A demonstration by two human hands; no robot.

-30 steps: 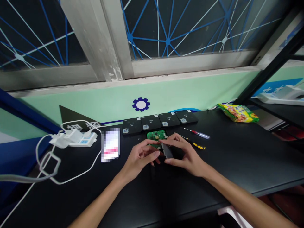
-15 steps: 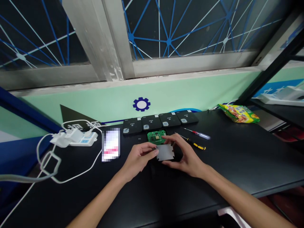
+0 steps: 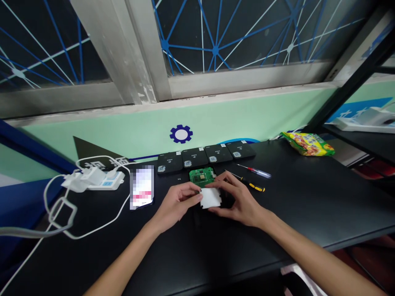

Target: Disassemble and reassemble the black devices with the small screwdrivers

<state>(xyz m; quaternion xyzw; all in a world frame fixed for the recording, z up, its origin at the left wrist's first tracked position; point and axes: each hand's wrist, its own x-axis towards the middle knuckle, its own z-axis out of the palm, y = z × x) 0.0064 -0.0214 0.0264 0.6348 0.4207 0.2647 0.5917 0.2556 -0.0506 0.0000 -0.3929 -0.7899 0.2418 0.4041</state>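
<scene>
A small flat metal plate (image 3: 211,198) with notched edges is held up just in front of a green circuit board (image 3: 196,176). Its face shines almost white. My left hand (image 3: 176,204) pinches the plate's left edge between thumb and fingers. Around the right side curls my right hand (image 3: 242,201), its fingertips at the top edge and its thumb at the bottom corner. The circuit board lies on the black table, its near part hidden behind the plate and fingers.
Several black boxes (image 3: 194,158) stand in a row behind the board. To the right lie a red-and-clear screwdriver (image 3: 258,172), a yellow-and-black screwdriver (image 3: 254,185) and a snack packet (image 3: 308,144). On the left are a phone (image 3: 142,187) and a white power strip (image 3: 112,181) with cables.
The metal plate has tilted, its face turning from grey to bright white. Both hands keep their hold on it, and the view has shifted slightly.
</scene>
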